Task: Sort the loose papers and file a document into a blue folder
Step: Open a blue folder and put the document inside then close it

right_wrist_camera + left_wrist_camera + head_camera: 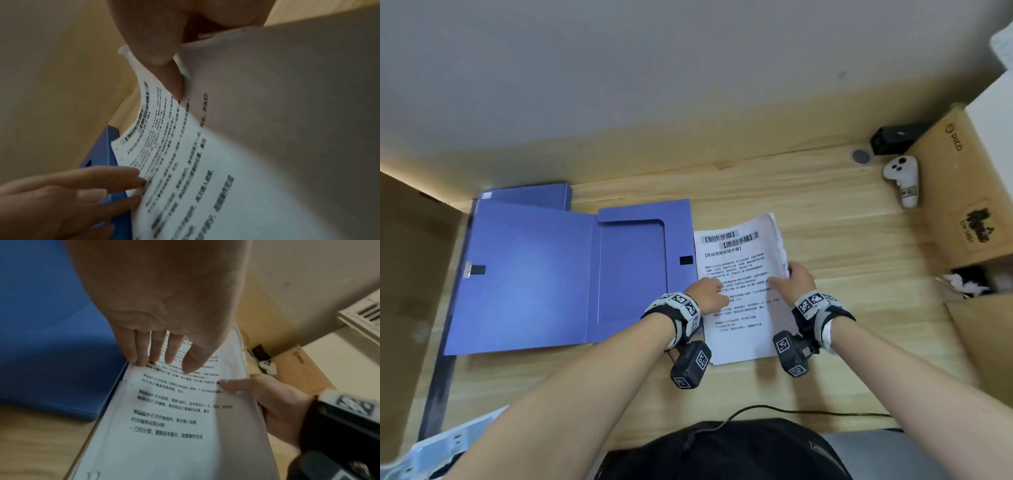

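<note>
A blue folder [527,274] lies open on the wooden desk, its lid folded out to the left. Just right of it is a stack of printed papers [739,260]. My left hand [710,294] rests its straight fingers [141,353] on the stack's left edge, beside the folder [51,337]. My right hand [796,279] grips the stack's right edge, thumb [164,53] on top and the other fingers hidden beneath. That edge of the papers [205,162] curls up off the desk.
A white controller [902,174], a black box [893,137] and a small grey disc [861,156] sit at the back right beside a cardboard box [955,192]. More cardboard [410,274] stands at the left. A black cable [808,411] runs along the desk's near edge.
</note>
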Motion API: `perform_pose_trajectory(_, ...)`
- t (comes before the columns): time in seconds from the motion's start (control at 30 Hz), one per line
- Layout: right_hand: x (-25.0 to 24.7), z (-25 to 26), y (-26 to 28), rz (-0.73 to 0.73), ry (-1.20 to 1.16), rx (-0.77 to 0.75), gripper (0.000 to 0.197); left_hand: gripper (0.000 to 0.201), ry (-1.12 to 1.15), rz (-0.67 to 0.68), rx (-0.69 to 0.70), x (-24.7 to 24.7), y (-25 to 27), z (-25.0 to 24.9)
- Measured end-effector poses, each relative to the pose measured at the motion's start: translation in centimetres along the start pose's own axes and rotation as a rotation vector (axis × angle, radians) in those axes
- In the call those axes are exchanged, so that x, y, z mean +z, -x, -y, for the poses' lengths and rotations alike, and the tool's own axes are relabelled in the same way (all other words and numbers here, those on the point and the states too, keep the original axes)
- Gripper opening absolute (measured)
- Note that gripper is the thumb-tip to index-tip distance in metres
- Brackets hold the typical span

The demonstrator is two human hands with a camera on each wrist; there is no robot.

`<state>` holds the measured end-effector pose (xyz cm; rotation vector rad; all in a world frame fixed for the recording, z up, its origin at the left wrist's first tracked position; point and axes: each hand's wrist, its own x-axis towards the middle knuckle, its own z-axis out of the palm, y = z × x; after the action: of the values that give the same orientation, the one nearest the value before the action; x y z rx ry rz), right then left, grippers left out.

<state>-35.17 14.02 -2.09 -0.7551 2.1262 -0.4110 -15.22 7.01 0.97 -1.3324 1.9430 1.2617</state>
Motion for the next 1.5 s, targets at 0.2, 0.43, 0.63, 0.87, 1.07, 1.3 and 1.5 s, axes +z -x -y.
perform_pose_trajectory(0.2,-1.0,0.3,0.8,-0.06,-0.127,-0.017,0.035,0.043,0.249,-0.059,-0.012,-0.8,1.4,1.5)
perform_pose_trajectory(0.43,-0.5,0.1,0.8,-0.011,-0.305,0.095,0.046,0.038,0.365,-0.099,0.012,-0.5,2.5,2.5)
perform_pose_trajectory(0.63,-0.9,0.5,1.7,-0.052,-0.314,-0.001,0.034,0.03,0.428,-0.142,0.001,-0.7,3.3,3.2)
perform_pose_trajectory(0.87,-3.6,3.5,2.3,-0.136,-0.271,-0.192,0.031,0.011,0.511,-0.192,-0.013,-3.2,3.8,3.5)
perform_pose_trajectory(1.07,-3.9,8.9,4.3,-0.07,-0.43,-0.292,0.023,0.047,0.83,-0.253,-0.025,-6.1,3.8,4.5)
perform_pose_trajectory(1.3,1.0,13.7,5.7,0.003,-0.534,-0.342,0.02,0.05,1.295,-0.281,-0.111,-7.7,7.2,7.4)
perform_pose_trajectory(1.5,6.3,16.4,5.6,0.117,-0.508,-0.349,0.021,0.095,1.296,-0.307,-0.177,-8.0,5.9,16.4)
